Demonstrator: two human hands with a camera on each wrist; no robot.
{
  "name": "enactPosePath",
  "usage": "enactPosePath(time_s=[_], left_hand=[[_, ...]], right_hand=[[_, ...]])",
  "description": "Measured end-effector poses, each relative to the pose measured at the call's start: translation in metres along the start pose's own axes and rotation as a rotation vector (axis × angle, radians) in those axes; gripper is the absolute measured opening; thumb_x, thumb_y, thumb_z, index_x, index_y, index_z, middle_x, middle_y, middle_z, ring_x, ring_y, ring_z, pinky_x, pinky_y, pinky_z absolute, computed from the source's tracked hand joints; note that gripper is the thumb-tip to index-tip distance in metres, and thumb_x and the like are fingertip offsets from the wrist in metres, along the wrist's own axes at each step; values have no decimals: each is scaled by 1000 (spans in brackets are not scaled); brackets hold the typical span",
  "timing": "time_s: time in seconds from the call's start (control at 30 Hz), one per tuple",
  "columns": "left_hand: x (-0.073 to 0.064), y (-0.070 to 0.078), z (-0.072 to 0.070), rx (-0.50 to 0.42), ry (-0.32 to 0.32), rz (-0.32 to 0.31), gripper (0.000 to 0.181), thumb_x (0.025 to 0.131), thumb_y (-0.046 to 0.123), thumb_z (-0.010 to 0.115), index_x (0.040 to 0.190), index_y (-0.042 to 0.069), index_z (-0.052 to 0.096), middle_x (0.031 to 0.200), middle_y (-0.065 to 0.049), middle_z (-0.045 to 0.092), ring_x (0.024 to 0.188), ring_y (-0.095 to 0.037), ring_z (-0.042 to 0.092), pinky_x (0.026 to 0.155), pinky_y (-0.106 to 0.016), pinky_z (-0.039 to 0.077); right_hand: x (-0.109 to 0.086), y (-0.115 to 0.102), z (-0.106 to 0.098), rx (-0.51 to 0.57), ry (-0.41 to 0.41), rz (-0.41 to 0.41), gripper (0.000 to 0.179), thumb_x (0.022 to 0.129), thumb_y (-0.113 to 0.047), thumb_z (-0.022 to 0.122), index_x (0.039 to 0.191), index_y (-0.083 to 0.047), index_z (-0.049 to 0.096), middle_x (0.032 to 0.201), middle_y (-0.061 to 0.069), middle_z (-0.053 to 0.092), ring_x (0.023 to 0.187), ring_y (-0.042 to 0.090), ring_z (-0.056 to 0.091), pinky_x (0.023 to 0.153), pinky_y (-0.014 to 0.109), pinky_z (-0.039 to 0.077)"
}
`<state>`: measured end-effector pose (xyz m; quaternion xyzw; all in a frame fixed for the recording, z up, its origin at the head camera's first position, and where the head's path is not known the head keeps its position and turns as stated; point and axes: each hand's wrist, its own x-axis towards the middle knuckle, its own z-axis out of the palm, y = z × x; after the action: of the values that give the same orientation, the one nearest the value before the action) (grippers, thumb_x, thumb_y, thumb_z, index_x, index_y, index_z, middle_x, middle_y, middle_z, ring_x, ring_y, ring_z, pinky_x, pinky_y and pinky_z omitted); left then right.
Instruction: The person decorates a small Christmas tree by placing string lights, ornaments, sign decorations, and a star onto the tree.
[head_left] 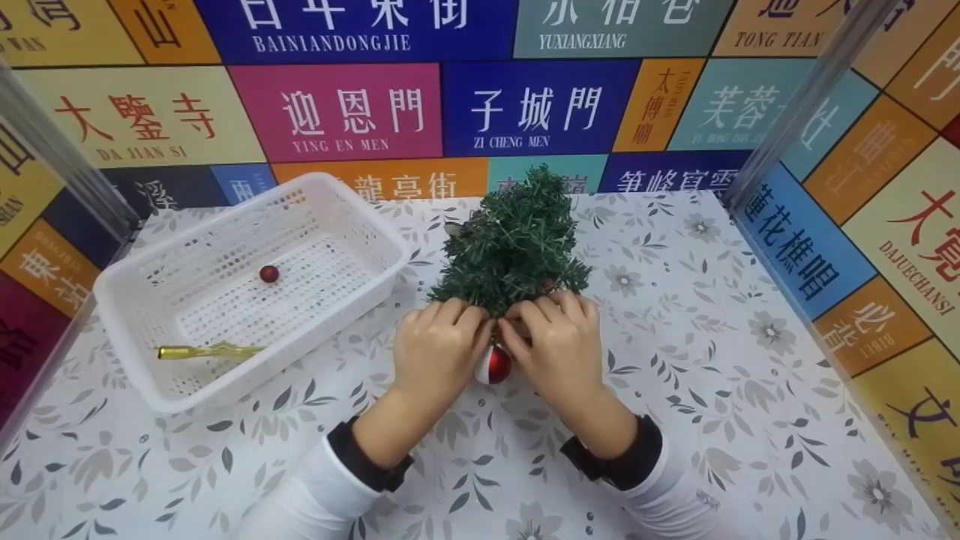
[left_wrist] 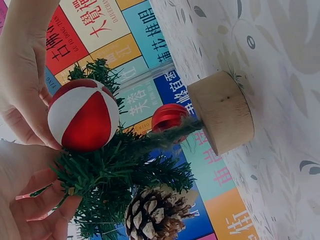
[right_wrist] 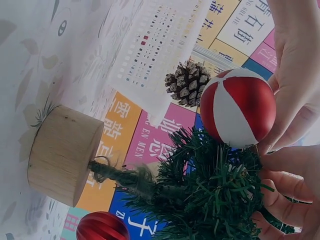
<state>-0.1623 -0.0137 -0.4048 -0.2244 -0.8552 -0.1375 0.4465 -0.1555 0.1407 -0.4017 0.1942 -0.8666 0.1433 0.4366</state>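
Observation:
A small green artificial Christmas tree [head_left: 517, 240] stands on a round wooden base [left_wrist: 222, 112]. From its near side hangs a red-and-white bauble [head_left: 495, 366]. My left hand [head_left: 442, 345] and right hand [head_left: 559, 345] meet just above this bauble, thumbs and curled fingers pinching the branch tip at its top. I cannot tell whether its hanging loop is also between the fingertips. A pine cone [left_wrist: 157, 212] hangs on the tree's left side. On the other side is a ridged red bauble [right_wrist: 103, 227].
To the left is a white perforated plastic basket [head_left: 401, 240]. A small red ball [head_left: 269, 274] and a shiny gold strip [head_left: 206, 351] lie inside it. Floral cloth [head_left: 750, 420] covers the table. Colourful sign-covered panels [head_left: 337, 109] and clear corner posts [head_left: 810, 105] enclose the back and sides.

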Motion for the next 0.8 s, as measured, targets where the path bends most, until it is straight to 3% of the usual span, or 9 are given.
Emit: enactPosePath(time_s=[0.47, 0.8], left_hand=[[0, -4, -6, -43, -25, 9, 10, 82, 24, 76, 80, 14, 73, 77, -1, 69, 61, -18, 63, 49, -28, 47], [4, -29, -19, -66, -76, -46, 10, 84, 24, 74, 85, 14, 72, 79, 0, 69, 65, -18, 65, 53, -31, 49]], right_hand=[[-1, 5, -5, 88, -16, 16, 17, 77, -24, 81, 79, -12, 69, 69, 3, 65, 78, 26, 60, 75, 42, 46], [1, 29, -23, 232, -83, 90, 16, 80, -20, 78, 90, -11, 70, 76, 1, 67, 81, 22, 62, 81, 43, 47]])
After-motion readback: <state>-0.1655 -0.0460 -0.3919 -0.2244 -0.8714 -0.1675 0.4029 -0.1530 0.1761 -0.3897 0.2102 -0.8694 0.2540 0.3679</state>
